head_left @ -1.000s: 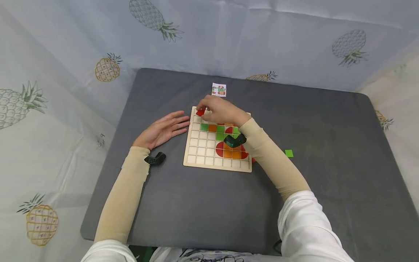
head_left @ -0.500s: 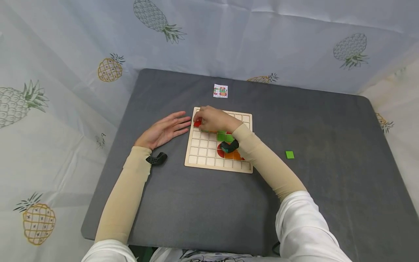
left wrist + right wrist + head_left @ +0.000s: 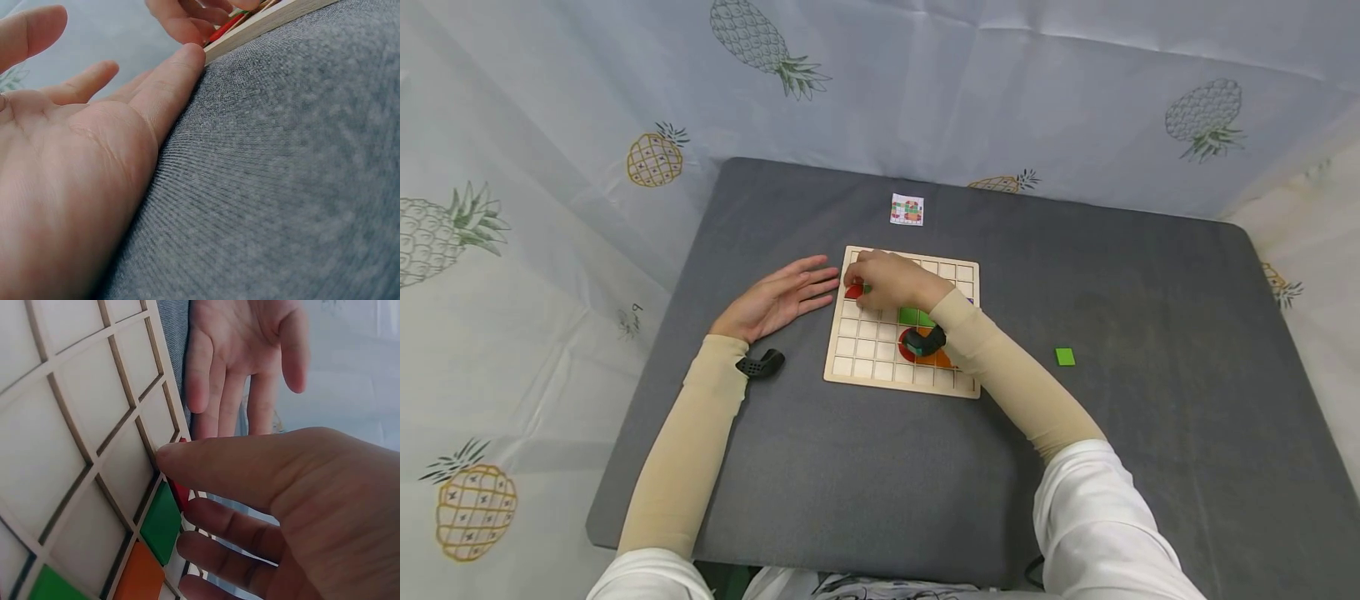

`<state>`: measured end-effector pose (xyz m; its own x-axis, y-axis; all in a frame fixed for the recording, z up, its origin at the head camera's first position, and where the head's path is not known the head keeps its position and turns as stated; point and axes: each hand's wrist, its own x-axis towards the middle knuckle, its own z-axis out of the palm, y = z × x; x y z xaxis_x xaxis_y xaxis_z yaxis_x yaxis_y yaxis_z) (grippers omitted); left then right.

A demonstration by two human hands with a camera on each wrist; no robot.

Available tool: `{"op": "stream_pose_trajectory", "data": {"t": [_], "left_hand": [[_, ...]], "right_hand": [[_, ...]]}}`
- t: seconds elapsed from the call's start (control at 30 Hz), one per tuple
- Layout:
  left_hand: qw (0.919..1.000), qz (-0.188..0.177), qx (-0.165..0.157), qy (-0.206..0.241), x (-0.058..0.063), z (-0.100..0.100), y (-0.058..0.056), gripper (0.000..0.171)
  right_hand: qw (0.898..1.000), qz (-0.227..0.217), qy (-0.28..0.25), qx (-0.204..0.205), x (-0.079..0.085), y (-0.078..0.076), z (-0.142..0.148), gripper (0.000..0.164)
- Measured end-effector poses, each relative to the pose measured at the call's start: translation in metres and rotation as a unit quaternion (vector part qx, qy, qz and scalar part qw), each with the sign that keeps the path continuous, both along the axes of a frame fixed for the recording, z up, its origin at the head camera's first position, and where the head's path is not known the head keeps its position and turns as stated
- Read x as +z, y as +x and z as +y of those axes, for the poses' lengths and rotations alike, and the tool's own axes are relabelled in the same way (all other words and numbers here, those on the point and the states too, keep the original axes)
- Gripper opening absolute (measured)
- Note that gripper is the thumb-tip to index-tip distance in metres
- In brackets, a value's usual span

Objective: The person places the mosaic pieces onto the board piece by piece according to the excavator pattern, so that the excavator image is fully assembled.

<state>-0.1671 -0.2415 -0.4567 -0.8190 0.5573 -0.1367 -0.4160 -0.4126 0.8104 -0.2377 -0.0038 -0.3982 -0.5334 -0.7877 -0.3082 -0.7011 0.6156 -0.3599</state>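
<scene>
A wooden grid board (image 3: 865, 348) lies mid-table with red, orange and green tiles set in some cells. My right hand (image 3: 897, 281) reaches over its upper left part. In the right wrist view, its thumb and forefinger pinch a red tile (image 3: 180, 492) at a cell of the outermost column. A green tile (image 3: 161, 522) and an orange tile (image 3: 139, 575) sit in nearby cells. The right hand and forearm hide part of the board. My left hand (image 3: 778, 296) lies on the table with its fingers extended, fingertips right at the board's left edge.
A small printed card (image 3: 907, 210) with a coloured pattern lies beyond the board. One loose green tile (image 3: 1064, 357) rests on the grey table (image 3: 1150, 400) to the right. A pineapple-print curtain (image 3: 1000, 100) hangs behind the table.
The right hand has come down the board toward me with the red tile, from the top left corner to a lower cell. The left hand stays in place.
</scene>
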Motion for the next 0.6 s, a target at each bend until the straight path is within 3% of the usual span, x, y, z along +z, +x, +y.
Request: {"op": "stream_pose_trajectory", "data": {"t": [0.27,0.4,0.6], "left_hand": [[1.0,-0.001,-0.003,0.003,0.003,-0.001,0.0,0.067],[1.0,0.001,-0.003,0.002,0.004,-0.002,0.0,0.067],[1.0,-0.008,0.0,0.0,0.002,0.0,0.001,0.065]], "right_hand": [[1.0,-0.002,0.009,0.003,0.006,0.001,0.001,0.035],[0.999,-0.019,-0.025,-0.009,0.013,-0.001,0.006,0.034],[0.994,-0.041,-0.099,-0.029,0.038,0.002,0.037,0.034]]}}
